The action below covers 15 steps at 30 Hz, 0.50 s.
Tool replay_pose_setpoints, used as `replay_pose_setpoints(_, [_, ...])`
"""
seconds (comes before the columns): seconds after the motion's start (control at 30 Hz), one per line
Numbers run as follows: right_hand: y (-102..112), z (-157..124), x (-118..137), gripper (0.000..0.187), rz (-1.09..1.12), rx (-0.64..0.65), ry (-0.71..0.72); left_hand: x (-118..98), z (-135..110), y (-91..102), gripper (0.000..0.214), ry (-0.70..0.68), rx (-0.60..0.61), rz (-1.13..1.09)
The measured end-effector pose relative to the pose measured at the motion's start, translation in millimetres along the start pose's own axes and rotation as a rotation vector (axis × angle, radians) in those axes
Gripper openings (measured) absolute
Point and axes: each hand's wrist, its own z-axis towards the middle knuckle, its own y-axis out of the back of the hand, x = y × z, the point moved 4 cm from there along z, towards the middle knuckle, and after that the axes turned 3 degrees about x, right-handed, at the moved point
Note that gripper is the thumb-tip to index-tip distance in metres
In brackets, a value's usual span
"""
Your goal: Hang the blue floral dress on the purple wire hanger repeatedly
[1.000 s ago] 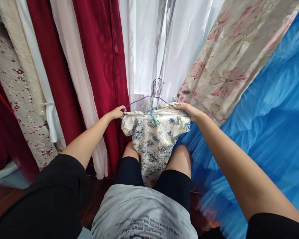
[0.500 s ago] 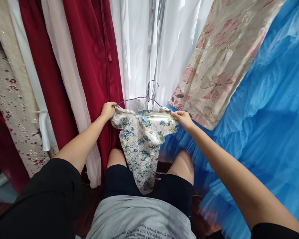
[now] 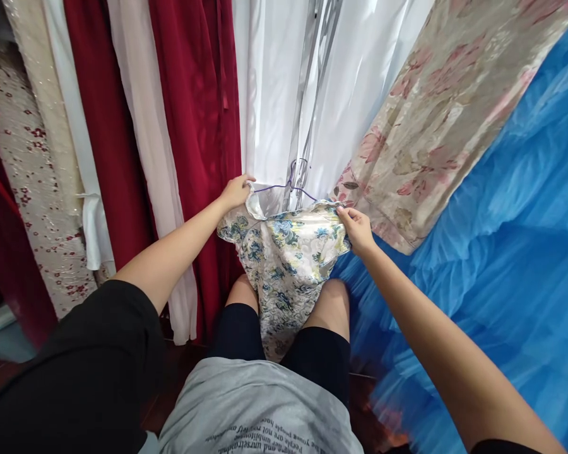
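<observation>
A white garment with a blue and yellow floral print (image 3: 284,265) hangs between my two hands, its lower part draped between my knees. A thin purple clothes hanger (image 3: 291,185) shows at its neckline, with the hook pointing away from me. My left hand (image 3: 237,191) is closed at the left shoulder, pinching the garment's edge by the end of the hanger. On the other side, my right hand (image 3: 356,228) grips the right shoulder between thumb and fingers. The hanger's right end is hidden under the fabric.
Dark red cloth (image 3: 194,113) and a pale pink strip (image 3: 146,126) hang at the left. White drapes (image 3: 274,88) hang straight ahead. On the right are a beige floral cloth (image 3: 435,126) and a large blue tulle skirt (image 3: 511,252).
My left hand has shifted up and right along with the garment's left shoulder. The neckline now gapes wider, and the right shoulder has moved slightly right. The whole view has turned a little.
</observation>
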Motion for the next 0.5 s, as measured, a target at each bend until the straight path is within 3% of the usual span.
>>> replay_pose_setpoints(0.13, [3.1,10.2,16.8,0.048,0.049,-0.060,-0.019,-13.2,-1.1,-13.0,0.040,0.040,0.053,-0.069])
replay_pose_setpoints(0.3, [-15.6,31.2,51.9,0.051,0.075,-0.073,0.006,-18.6,-14.6,-6.7,0.033,-0.125,0.012,-0.037])
replay_pose_setpoints(0.37, [-33.7,27.8,70.9,0.051,0.062,0.112,-0.044,-12.6,-17.5,-0.9,0.025,-0.068,-0.049,-0.033])
replay_pose_setpoints(0.5, [-58.9,-8.7,113.9,0.058,-0.097,0.683,-0.134,-3.3,-20.4,10.4,0.036,0.131,-0.301,-0.330])
